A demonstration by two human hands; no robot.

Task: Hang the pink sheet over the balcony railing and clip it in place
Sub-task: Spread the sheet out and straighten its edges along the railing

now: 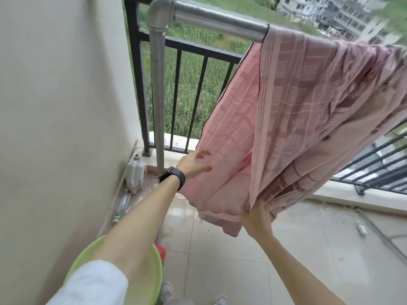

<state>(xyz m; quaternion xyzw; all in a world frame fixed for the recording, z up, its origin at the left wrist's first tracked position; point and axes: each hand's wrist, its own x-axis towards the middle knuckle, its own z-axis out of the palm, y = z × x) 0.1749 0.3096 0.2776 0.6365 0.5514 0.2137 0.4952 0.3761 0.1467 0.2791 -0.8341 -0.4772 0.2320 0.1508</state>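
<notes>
The pink patterned sheet (293,119) hangs draped over the silver rail pipe (220,20) at the top of the balcony, bunched toward the right. My left hand (195,165), with a dark watch on the wrist, reaches out with fingers spread at the sheet's lower left edge. My right hand (256,219) grips a gathered fold of the sheet's bottom hem from below. No clip shows in view.
A black barred railing (189,84) runs behind the silver pipe post (157,95). A beige wall (61,106) stands at the left. A green basin (145,280) sits under my left arm. Plastic bottles (135,175) lie in the corner on the tiled floor.
</notes>
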